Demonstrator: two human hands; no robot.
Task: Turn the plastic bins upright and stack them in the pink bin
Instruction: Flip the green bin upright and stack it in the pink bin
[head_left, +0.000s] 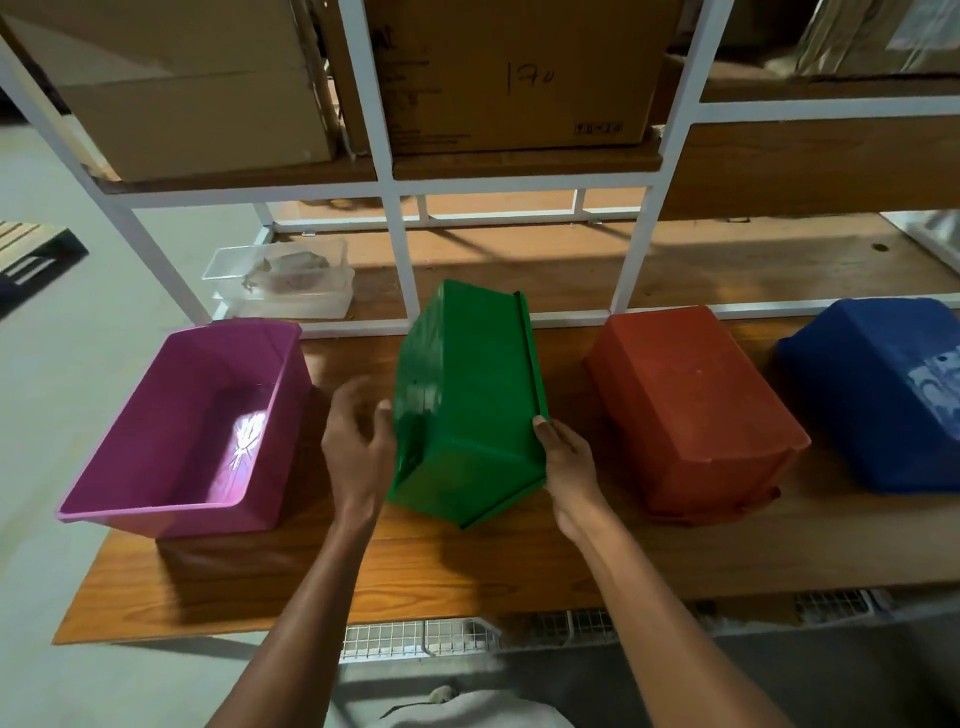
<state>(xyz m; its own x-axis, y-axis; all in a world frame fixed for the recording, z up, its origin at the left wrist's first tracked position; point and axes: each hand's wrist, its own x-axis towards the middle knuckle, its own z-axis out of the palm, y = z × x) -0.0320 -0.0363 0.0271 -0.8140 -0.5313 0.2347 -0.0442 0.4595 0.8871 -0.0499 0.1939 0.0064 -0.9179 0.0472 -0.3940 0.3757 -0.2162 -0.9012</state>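
A pink bin (130, 506) stands upright and empty at the left end of the wooden shelf. Beside it a green bin (467, 395) is tilted up on its side, bottom toward the left. My right hand (569, 467) grips the green bin's rim at its near right corner, thumb on top. On the other side, my left hand (358, 441) is at the bin's bottom face with fingers spread and the thumb touching it. A red bin (691, 410) and a blue bin (883, 389) lie upside down further right.
The wooden shelf board (467, 571) has a white metal rack frame (400, 244) behind the bins. A clear plastic container (285, 280) sits behind the pink bin. Cardboard boxes (509, 73) fill the upper shelf. A wire grid (415, 636) shows below the board's front edge.
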